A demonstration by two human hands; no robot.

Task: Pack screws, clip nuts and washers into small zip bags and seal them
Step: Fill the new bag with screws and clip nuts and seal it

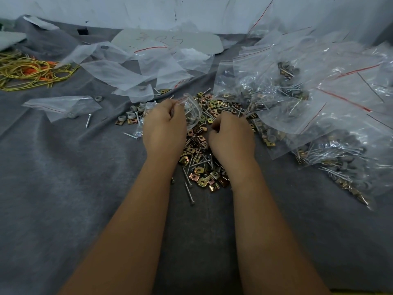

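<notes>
Behind bags [148, 67], card [168, 42] reading "50"

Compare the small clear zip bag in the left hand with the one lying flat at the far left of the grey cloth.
The held zip bag is lifted, bulging with screws, gripped by the left hand. The flat zip bag lies untouched on the cloth, nearly empty. Both are clear with red strips.

A grey cloth [63, 188] covers the counter. Far left lies a tangle of yellow and orange rubber bands [32, 71] — beyond it, centre, a pale card [191, 42] with handwriting, against a scuffed white wall [148, 11].
</notes>
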